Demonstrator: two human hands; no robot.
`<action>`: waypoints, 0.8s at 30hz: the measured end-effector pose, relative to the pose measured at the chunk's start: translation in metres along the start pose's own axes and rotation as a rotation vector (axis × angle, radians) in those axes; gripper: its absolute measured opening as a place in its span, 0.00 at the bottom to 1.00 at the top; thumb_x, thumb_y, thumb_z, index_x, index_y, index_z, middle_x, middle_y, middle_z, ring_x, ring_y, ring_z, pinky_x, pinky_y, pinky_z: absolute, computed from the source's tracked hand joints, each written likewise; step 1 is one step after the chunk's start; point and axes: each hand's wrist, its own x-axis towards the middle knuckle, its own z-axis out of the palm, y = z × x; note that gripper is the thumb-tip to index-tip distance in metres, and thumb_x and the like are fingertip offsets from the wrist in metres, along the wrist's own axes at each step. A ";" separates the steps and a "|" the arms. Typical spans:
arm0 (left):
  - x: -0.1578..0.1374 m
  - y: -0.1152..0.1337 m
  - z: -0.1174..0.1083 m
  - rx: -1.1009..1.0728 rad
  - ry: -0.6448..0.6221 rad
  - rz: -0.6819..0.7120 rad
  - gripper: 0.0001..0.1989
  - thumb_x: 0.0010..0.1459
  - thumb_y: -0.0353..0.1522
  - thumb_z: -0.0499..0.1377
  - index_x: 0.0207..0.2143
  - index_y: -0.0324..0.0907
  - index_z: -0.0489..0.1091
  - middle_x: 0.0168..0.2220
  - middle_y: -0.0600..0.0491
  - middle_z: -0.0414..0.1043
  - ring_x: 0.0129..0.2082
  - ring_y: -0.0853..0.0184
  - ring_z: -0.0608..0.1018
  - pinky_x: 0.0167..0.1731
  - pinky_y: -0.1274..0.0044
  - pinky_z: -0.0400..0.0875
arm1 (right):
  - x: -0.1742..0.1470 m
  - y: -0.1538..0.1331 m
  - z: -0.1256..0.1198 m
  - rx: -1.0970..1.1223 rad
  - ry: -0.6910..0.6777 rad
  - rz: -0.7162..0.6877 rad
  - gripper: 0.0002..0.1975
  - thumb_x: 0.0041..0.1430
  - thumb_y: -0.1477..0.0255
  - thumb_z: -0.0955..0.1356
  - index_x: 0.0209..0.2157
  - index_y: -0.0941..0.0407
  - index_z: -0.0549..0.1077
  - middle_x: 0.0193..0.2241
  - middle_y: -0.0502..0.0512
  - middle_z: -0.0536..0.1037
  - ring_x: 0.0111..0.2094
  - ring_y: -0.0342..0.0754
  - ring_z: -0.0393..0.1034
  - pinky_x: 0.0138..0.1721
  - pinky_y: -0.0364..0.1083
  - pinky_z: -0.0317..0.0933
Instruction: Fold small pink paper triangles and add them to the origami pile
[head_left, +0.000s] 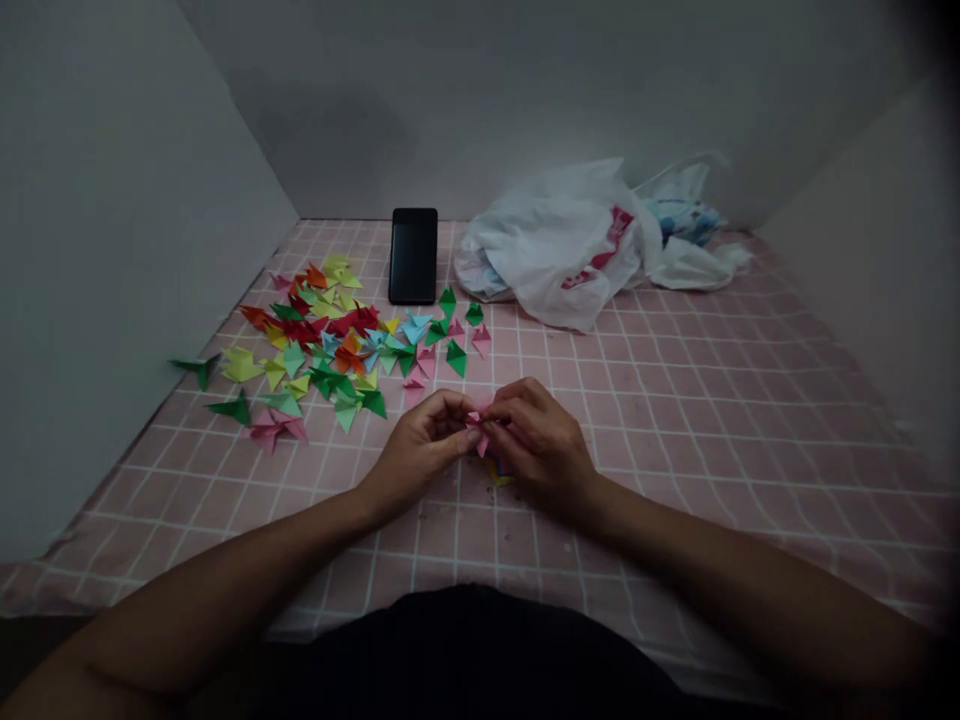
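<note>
Between both hands' (420,445) grips: small folded pink paper piece (478,428).

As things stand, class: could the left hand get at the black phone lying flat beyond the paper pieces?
Probably yes. The left hand would have to let go of the pink folded paper, but only low folded paper pieces lie before the phone.

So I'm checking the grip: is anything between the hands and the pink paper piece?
Nothing visible. The left hand and right hand both pinch the pink paper piece directly.
</note>
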 end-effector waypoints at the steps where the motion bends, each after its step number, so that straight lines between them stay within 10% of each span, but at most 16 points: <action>1: 0.000 0.000 0.000 0.010 -0.003 0.001 0.09 0.51 0.30 0.65 0.35 0.40 0.68 0.31 0.56 0.71 0.31 0.72 0.74 0.35 0.78 0.69 | 0.000 0.000 0.000 0.003 -0.006 -0.009 0.04 0.62 0.78 0.66 0.36 0.56 0.72 0.34 0.55 0.70 0.36 0.47 0.68 0.36 0.47 0.65; 24: 0.000 0.001 -0.001 0.032 0.026 0.047 0.10 0.49 0.32 0.67 0.32 0.39 0.69 0.29 0.56 0.71 0.29 0.72 0.75 0.32 0.78 0.70 | 0.001 0.000 -0.001 -0.083 0.001 -0.175 0.06 0.65 0.76 0.63 0.37 0.56 0.71 0.34 0.57 0.70 0.35 0.48 0.68 0.34 0.47 0.66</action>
